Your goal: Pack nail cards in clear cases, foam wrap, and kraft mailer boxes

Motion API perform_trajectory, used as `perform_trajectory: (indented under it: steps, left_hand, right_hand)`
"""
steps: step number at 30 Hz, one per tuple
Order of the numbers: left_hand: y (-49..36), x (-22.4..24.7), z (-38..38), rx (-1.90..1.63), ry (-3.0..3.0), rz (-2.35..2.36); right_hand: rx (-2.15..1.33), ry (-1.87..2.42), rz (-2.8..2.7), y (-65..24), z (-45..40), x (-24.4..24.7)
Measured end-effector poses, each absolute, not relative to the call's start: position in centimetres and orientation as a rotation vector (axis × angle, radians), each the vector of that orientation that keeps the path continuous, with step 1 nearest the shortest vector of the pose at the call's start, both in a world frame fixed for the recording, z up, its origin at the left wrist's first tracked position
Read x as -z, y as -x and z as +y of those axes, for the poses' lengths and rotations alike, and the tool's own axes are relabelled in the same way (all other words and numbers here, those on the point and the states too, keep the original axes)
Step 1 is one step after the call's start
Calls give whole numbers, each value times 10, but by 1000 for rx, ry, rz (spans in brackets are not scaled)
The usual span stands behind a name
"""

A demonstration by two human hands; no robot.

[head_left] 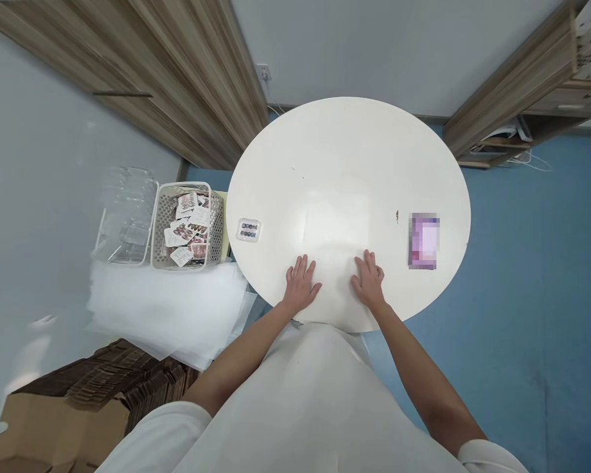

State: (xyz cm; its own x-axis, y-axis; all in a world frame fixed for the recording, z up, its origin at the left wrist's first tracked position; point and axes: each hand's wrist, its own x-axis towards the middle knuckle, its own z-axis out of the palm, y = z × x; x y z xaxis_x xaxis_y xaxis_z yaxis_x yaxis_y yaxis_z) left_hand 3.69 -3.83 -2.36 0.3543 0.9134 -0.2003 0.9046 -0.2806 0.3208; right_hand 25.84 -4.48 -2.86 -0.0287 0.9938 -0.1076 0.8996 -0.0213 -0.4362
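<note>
Lit brightly and evenly, with soft glare at mid-frame on the bench [345, 164] and faint shadow beside the right hand [369, 282]; stretched toward the edges; coarsely pixelated over a purple item [423, 241], right of centre.

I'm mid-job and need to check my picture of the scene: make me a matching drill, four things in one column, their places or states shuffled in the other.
Things:
1. Left hand
2. Small clear case
3. Pixelated item
4. Perforated basket

Places or states:
A. On the table, close to its left edge
B. Beside the table, with printed cards in it
C. Palm down on the table, fingers spread
D. Purplish, on the right part of the table

Pairs: 1-C, 2-A, 3-D, 4-B
</note>
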Motion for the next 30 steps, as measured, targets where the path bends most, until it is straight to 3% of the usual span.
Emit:
perform_trajectory:
  steps: [8,15,20,30]
  left_hand:
    - [52,14,-10,-444,-1933,1843]
    - [135,24,44,-848,-1411,1864]
    - [135,25,63,-807,-1186,1740]
    - [132,20,64,-842,-1091,1701]
  right_hand:
    - [-608,1904,-1752,-178,-15,-1]
    - [-1351,1675,-1671,-64,40,-2]
    - [-1660,1603,-1384,-21,62,1]
    - [-1692,1541,-1228,-14,63,11]
